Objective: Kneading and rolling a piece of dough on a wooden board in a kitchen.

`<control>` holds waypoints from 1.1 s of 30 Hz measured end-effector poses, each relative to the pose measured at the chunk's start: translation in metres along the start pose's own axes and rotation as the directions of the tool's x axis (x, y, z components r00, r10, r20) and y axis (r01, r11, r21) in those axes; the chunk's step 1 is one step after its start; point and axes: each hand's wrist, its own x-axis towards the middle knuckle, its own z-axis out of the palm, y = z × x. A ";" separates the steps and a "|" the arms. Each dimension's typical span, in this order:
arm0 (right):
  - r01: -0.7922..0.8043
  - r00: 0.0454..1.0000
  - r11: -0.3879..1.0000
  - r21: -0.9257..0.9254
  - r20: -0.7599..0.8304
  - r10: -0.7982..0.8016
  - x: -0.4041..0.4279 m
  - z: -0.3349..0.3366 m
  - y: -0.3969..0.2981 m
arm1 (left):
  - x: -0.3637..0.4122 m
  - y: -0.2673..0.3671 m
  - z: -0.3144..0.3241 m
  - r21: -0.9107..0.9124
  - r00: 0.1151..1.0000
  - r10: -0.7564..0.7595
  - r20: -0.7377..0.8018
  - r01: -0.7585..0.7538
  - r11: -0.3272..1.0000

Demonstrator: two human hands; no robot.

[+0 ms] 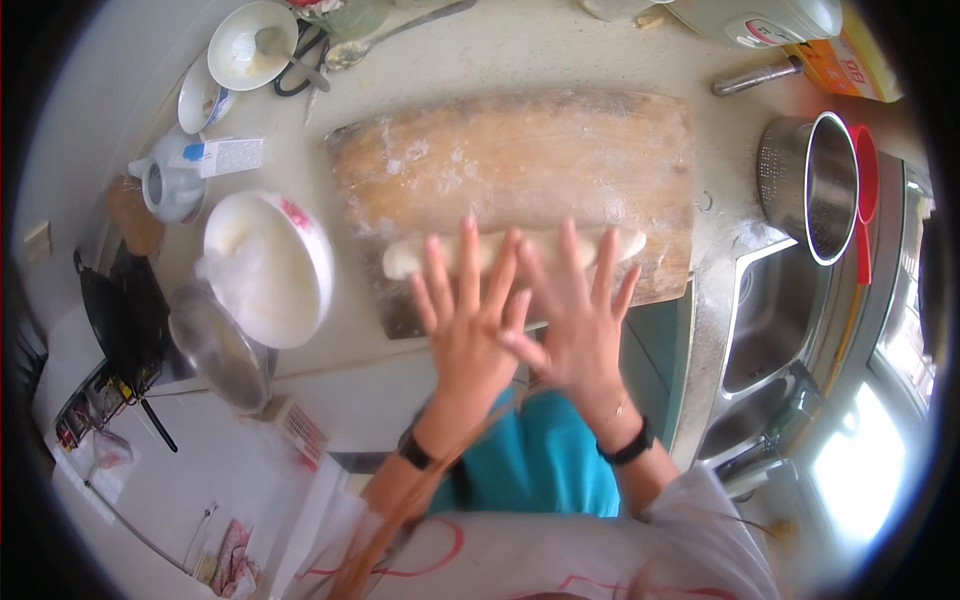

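A long pale roll of dough [405,259] lies crosswise near the front edge of a floured wooden board [525,165]. The fingers of my left hand [472,341] spread flat over its left and middle part. My right hand [585,337] is spread beside it, fingers over the right part of the roll, slightly blurred. The two hands meet at the thumbs, which cross between them. Both palms face down, and neither hand grasps anything. Whether the fingers press on the dough or hover just above it is hard to tell.
Left of the board are a large white bowl [300,300] holding something pale, a metal bowl [217,352] and a light blue teapot [169,187]. A perforated steel pot [780,180] stands right, by a sink [772,322]. Behind are a small bowl [232,60] and a spoon [349,54].
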 end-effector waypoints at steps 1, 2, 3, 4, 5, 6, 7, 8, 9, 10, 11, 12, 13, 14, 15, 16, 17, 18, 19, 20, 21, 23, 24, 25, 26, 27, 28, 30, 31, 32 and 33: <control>0.019 1.000 0.997 -0.071 0.024 -0.017 -0.009 -0.001 -0.002 | -0.009 -0.004 0.000 -0.037 1.000 0.000 0.025 0.001 0.999; 0.019 1.000 0.997 -0.071 0.020 -0.017 -0.004 -0.002 -0.002 | -0.008 -0.006 0.002 -0.015 1.000 0.010 -0.008 -0.010 1.000; 0.003 1.000 0.999 -0.049 0.006 -0.003 0.004 -0.004 -0.002 | -0.002 -0.006 0.003 -0.018 1.000 0.007 -0.001 -0.007 1.000; -0.018 1.000 0.999 -0.034 -0.007 0.017 0.015 -0.008 0.000 | 0.015 -0.004 0.002 0.029 0.999 0.024 -0.028 -0.023 0.999; 0.004 0.997 1.000 -0.006 -0.072 -0.004 0.037 -0.012 0.000 | 0.035 -0.006 -0.004 0.093 0.997 0.036 -0.063 -0.030 0.995; 0.033 0.994 0.999 0.001 -0.108 -0.033 0.061 -0.016 0.003 | 0.057 -0.010 -0.008 0.107 0.995 0.043 -0.085 -0.034 0.994; 0.061 0.988 0.998 0.008 -0.143 -0.059 0.077 -0.018 0.004 | 0.077 -0.013 -0.014 0.122 0.993 0.052 -0.106 -0.039 0.992; 0.055 0.990 0.998 0.013 -0.130 -0.053 0.080 -0.013 0.005 | 0.092 -0.017 -0.017 0.033 0.994 0.013 -0.106 -0.010 0.999; 0.077 0.986 0.997 0.023 -0.149 -0.073 0.085 -0.012 0.007 | 0.098 -0.017 -0.024 0.001 0.994 -0.017 -0.109 0.017 1.000; 0.101 0.981 0.994 0.033 -0.168 -0.094 0.086 -0.012 0.007 | 0.091 -0.019 -0.020 0.040 0.995 0.000 -0.099 0.004 0.999; 0.096 0.986 0.995 -0.002 -0.137 -0.095 0.069 -0.009 0.005 | 0.077 -0.022 -0.013 0.081 0.996 0.015 -0.089 -0.008 0.997; 0.069 0.994 0.997 0.015 -0.090 -0.068 0.049 -0.002 0.008 | 0.056 -0.020 -0.003 0.113 0.998 0.017 -0.053 -0.011 0.994; 0.052 0.997 0.998 0.037 -0.060 -0.050 0.030 -0.010 0.004 | 0.035 -0.016 -0.011 0.069 0.999 0.014 -0.031 -0.012 0.998; 0.032 0.999 0.997 0.063 -0.007 -0.032 0.012 -0.012 0.001 | 0.010 -0.015 -0.013 0.021 1.000 0.007 -0.005 -0.007 1.000; 0.001 1.000 0.994 0.111 0.021 -0.004 0.000 -0.009 -0.002 | -0.001 -0.015 -0.013 -0.031 1.000 -0.001 0.027 0.001 1.000; -0.018 0.999 0.992 0.127 0.040 0.013 -0.005 -0.007 -0.003 | -0.001 -0.016 -0.010 -0.029 1.000 -0.004 0.021 0.004 1.000; -0.038 0.998 0.989 0.143 0.059 0.030 -0.005 -0.007 -0.003 | 0.001 -0.015 -0.009 -0.039 0.999 0.002 0.034 -0.001 0.999; -0.037 0.998 0.989 0.142 0.060 0.029 0.003 -0.011 -0.003 | 0.002 -0.012 -0.012 -0.051 0.999 0.009 0.053 -0.007 0.999; -0.015 1.000 0.994 0.111 -0.010 0.016 0.022 -0.010 -0.003 | 0.017 -0.014 -0.010 -0.039 0.999 0.036 -0.003 -0.036 0.999; 0.009 0.997 0.997 0.079 -0.081 -0.003 0.043 -0.010 -0.004 | 0.037 -0.017 -0.011 0.027 0.997 0.052 -0.048 -0.051 0.998; 0.035 0.990 0.998 0.057 -0.137 -0.027 0.061 -0.012 0.000 | 0.058 -0.017 -0.010 0.082 0.993 0.079 -0.093 -0.071 0.994; 0.086 0.981 0.991 0.107 -0.182 -0.066 0.091 -0.008 -0.005 | 0.087 -0.029 -0.014 -0.002 0.970 0.042 -0.239 -0.044 0.999; 0.106 0.976 0.985 0.135 -0.202 -0.077 0.093 -0.010 -0.005 | 0.094 -0.028 -0.016 -0.023 0.959 0.012 -0.282 -0.019 1.000; 0.120 0.976 0.982 0.143 -0.200 -0.090 0.084 -0.009 -0.005 | 0.087 -0.027 -0.014 -0.016 0.959 0.000 -0.284 -0.004 1.000; 0.071 0.989 0.988 0.135 -0.137 -0.052 0.065 -0.007 -0.006 | 0.074 -0.025 -0.011 -0.004 0.975 0.011 -0.221 -0.012 1.000; 0.029 0.996 0.992 0.125 -0.085 -0.019 0.048 -0.002 -0.005 | 0.063 -0.024 -0.005 0.013 0.986 0.023 -0.167 -0.021 1.000; 0.010 0.999 0.993 0.120 -0.044 -0.004 0.028 0.004 -0.007 | 0.038 -0.021 -0.003 0.031 0.993 -0.018 -0.117 0.022 0.999; -0.039 0.999 0.998 0.054 0.039 0.037 -0.012 -0.003 -0.008 | -0.004 -0.016 -0.006 -0.034 1.000 -0.019 -0.023 0.018 0.999; -0.033 0.999 0.998 0.058 0.042 0.030 -0.010 -0.002 -0.011 | -0.014 -0.022 -0.005 -0.023 0.999 -0.024 0.045 0.025 0.999; -0.045 0.997 0.996 0.081 0.070 0.039 -0.005 -0.004 -0.015 | -0.012 -0.026 -0.003 -0.021 0.999 -0.029 0.045 0.030 0.999; -0.071 0.993 0.994 0.081 0.104 0.063 -0.003 -0.008 -0.015 | -0.002 -0.025 -0.003 -0.054 0.999 -0.025 0.021 0.026 0.998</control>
